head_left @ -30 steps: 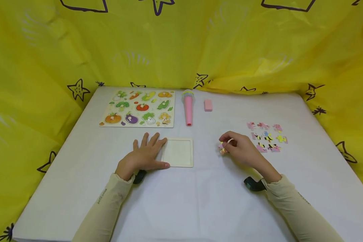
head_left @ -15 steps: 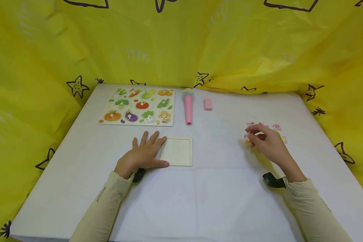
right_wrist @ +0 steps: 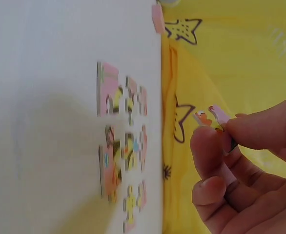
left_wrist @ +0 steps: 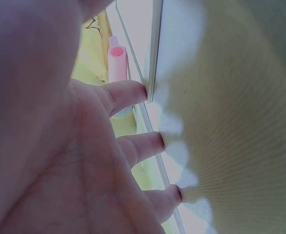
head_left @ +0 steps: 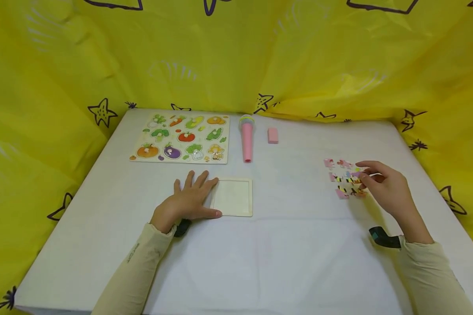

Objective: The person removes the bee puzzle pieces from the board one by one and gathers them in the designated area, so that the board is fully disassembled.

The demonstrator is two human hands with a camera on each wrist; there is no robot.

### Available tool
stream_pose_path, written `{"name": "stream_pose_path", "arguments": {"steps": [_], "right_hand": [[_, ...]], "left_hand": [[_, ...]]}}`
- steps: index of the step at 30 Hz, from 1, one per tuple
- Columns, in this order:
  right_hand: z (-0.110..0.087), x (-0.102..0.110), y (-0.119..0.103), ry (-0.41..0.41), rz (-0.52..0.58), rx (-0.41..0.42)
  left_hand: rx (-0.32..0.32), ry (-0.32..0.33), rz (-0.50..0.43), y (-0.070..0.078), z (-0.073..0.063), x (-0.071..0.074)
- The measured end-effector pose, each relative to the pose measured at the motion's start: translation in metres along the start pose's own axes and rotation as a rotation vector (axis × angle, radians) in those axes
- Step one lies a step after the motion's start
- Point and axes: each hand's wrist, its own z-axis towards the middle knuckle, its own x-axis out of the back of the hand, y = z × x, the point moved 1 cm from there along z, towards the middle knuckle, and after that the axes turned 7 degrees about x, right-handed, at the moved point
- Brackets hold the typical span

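Note:
A small jigsaw puzzle piece (right_wrist: pixel 220 117), pink with orange and yellow, is pinched between thumb and fingers of my right hand (head_left: pixel 386 186). That hand hovers over the right side of several loose puzzle pieces (head_left: pixel 342 191), laid out in rows on the white table; it hides some of them in the head view. My left hand (head_left: pixel 189 199) lies with fingers spread at the left edge of a shallow cream square puzzle frame (head_left: pixel 232 197). Its thumb and index finger touch the frame's edge. The left wrist view shows its fingertips (left_wrist: pixel 135 92) straight against the surface.
Behind the left hand lies a vegetable peg board (head_left: pixel 181 140). To its right are a pink toy microphone (head_left: pixel 246 140) and a pink block (head_left: pixel 273 135). A yellow patterned curtain (head_left: pixel 236 57) hangs around the table's back and sides.
My right hand has moved right, carrying the puzzle piece from beside the loose pieces to above their right side. The left hand has stayed at the frame.

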Motion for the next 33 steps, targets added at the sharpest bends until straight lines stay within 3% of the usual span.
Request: {"name": "stream_pose_path", "arguments": {"steps": [8,13,18,27,33], "right_hand": [[-0.007,0.017,0.02,0.084,-0.019,-0.15],[-0.012,0.025,0.032,0.087,-0.027,-0.246],[-0.016,0.03,0.041,0.072,-0.025,-0.317],[-0.02,0.033,0.06,0.009,-0.045,-0.347],[-0.021,0.03,0.065,-0.043,0.031,-0.417]], "left_hand": [[0.001,0.018,0.004,-0.003,-0.003,-0.001],[-0.01,0.023,0.015,-0.002,0.0,-0.001],[-0.01,0.014,0.014,-0.002,0.001,-0.002],[-0.005,0.009,-0.006,-0.003,0.001,-0.003],[-0.007,0.014,0.005,-0.003,0.003,-0.003]]}}
